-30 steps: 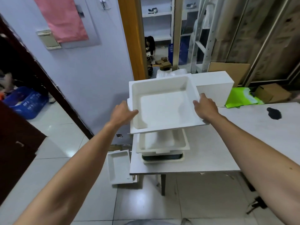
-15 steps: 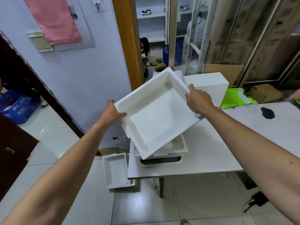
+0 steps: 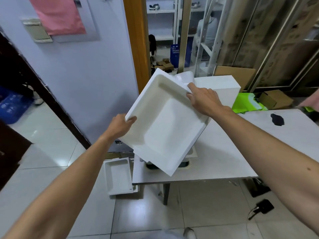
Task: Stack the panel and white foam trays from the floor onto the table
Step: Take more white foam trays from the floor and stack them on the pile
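Head view: a large white foam tray [image 3: 170,125] is gripped at opposite rims by the left hand [image 3: 120,125] and right hand [image 3: 203,99], tilted above the stack [image 3: 188,156] on the table [image 3: 224,152], probably for alignment.

Tilted large white foam tray [image 3: 165,128] above the table [image 3: 224,152] corner; smaller foam tray [image 3: 119,176] flat on the floor [image 3: 51,169]

White foam tray [image 3: 165,128], level a second ago, now steeply tilted, hollow toward the camera.
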